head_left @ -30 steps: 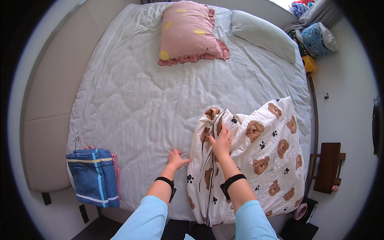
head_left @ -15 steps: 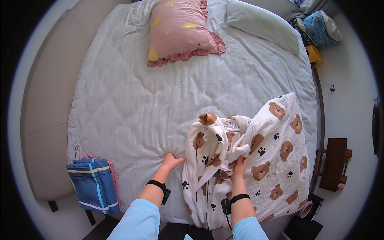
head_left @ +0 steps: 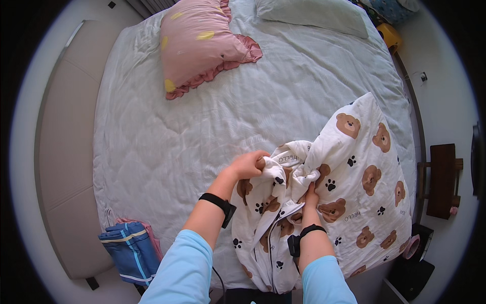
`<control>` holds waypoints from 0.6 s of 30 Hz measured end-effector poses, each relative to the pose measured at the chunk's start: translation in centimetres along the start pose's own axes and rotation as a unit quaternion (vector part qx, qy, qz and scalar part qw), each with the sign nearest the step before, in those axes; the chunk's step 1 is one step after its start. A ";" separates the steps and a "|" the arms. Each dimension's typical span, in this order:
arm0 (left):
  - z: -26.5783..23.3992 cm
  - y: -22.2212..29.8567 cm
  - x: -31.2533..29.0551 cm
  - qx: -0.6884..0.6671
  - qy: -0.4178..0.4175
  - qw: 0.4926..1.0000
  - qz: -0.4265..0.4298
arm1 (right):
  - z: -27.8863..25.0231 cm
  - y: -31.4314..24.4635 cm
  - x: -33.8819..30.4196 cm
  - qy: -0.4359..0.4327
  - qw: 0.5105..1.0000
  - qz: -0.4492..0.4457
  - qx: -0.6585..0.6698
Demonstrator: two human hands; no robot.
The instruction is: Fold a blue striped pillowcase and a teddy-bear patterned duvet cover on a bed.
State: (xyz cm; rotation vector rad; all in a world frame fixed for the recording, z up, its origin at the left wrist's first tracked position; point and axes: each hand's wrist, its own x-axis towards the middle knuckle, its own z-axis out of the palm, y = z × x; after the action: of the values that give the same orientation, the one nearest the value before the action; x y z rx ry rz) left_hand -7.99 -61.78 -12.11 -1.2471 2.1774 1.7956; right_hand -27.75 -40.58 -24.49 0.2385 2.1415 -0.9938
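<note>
Bear-print cover (head_left: 362,195), white with brown bear heads and black paw marks, lies bunched in the lower right of the frame on a bed spread with a pale sheet (head_left: 202,121). One corner points toward the right-hand side of the frame's upper half; a dark zip-like line runs down its lower middle.

Left hand (head_left: 248,165), at frame centre: fingers curled, pinching the cover's upper left edge. Right hand (head_left: 310,196), right of centre: in contact with the gathered folds, thumb side showing. Its fingers are hidden by cloth, so I cannot tell whether they are closed. Each wrist carries a black strap.

Upper left of centre: pink pillow (head_left: 202,48) with yellow patches and a ruffled edge. Top right of centre: pale pillow (head_left: 314,17). Lower left: folded blue cloth item (head_left: 130,253), pink fabric just beside it.
</note>
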 end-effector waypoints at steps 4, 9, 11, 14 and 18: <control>1.0 4.3 -3.5 0.119 -0.058 0.990 0.057 | -1.3 1.9 2.2 0.006 0.998 -0.035 -0.056; -6.2 4.7 -7.8 -0.122 0.280 0.923 0.233 | -0.2 0.9 0.3 -0.017 0.998 -0.027 -0.046; -9.0 2.0 -6.5 -0.250 0.377 0.879 0.152 | -1.6 2.2 2.9 0.006 0.959 -0.130 -0.250; -7.5 -3.7 -5.1 -0.405 0.438 0.799 -0.078 | -0.2 2.3 2.0 -0.017 0.976 -0.110 -0.186; -2.3 -5.2 -7.0 0.115 0.585 0.802 -0.028 | -0.3 1.9 1.4 -0.013 0.987 -0.088 -0.134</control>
State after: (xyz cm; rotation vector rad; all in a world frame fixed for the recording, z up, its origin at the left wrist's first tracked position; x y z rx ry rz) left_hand 0.83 -59.96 -11.97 -2.7448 2.5726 0.5970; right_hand -28.05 -39.30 -26.45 -0.0960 2.2716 -0.7884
